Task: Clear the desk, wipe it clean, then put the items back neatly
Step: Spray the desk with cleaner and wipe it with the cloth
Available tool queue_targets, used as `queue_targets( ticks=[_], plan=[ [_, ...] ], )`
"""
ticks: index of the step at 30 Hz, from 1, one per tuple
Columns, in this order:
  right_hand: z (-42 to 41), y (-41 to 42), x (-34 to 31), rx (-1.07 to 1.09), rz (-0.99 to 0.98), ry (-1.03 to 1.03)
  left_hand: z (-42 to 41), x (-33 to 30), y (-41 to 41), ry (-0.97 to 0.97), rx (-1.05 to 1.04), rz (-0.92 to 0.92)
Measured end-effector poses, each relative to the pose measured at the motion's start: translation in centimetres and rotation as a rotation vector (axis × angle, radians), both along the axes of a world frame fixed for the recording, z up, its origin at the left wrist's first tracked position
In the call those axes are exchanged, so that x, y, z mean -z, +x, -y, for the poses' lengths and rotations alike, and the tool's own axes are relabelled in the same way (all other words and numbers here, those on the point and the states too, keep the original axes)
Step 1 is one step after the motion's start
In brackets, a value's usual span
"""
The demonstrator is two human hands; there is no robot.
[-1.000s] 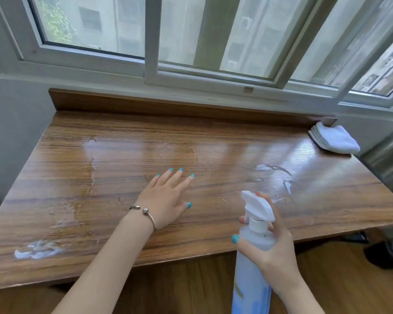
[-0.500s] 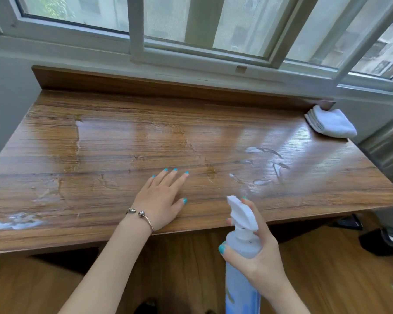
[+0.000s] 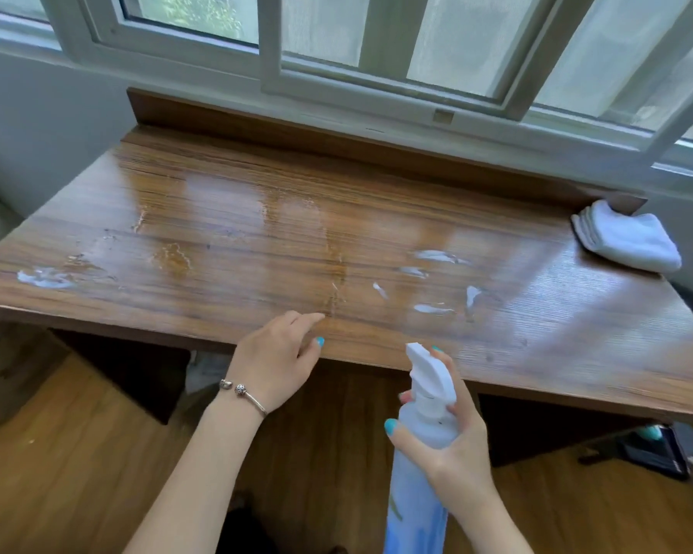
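Observation:
The wooden desk [image 3: 257, 241] under the window carries wet patches and white foam streaks [image 3: 437, 257] at right of centre, plus a foam blob [image 3: 45, 278] near its left front corner. A folded white cloth [image 3: 627, 241] lies at the desk's far right corner. My right hand [image 3: 449, 445] grips a pale blue spray bottle [image 3: 421, 473] by its neck, in front of the desk edge, its white nozzle pointing at the desk. My left hand [image 3: 277, 361] rests at the front edge, fingertips on the wood, holding nothing.
A sliding window [image 3: 377, 54] and a raised wooden back ledge [image 3: 337, 141] border the desk's far side. A grey wall stands on the left. Dark objects [image 3: 653, 453] sit on the wooden floor under the desk's right end.
My left hand has slid back from the middle of the desk to its front edge. The view has pulled back and shifted; the spray bottle stays held in front of the desk.

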State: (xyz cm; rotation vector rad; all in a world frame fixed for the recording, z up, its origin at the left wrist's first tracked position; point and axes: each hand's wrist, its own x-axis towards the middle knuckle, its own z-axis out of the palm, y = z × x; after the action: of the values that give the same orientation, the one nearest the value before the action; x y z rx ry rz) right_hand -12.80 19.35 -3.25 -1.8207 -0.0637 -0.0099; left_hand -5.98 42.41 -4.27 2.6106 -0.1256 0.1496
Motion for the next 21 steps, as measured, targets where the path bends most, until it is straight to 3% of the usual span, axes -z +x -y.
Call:
queue_targets(
  ticks=[8, 14, 21],
  plan=[
    [4.6, 3.5, -3.0, 0.055, 0.061, 0.001, 2.9, -1.4, 2.4, 0.014, 0.014, 0.026],
    [4.7, 7.3, -7.1, 0.023, 0.146, -0.024, 4.1, -2.4, 8.7, 0.057, 0.065, 0.026],
    [2.8, 13.1, -10.9, 0.029, 0.2, -0.079, 4.1, -4.6, 17.0, -0.041, 0.064, 0.043]
  ],
)
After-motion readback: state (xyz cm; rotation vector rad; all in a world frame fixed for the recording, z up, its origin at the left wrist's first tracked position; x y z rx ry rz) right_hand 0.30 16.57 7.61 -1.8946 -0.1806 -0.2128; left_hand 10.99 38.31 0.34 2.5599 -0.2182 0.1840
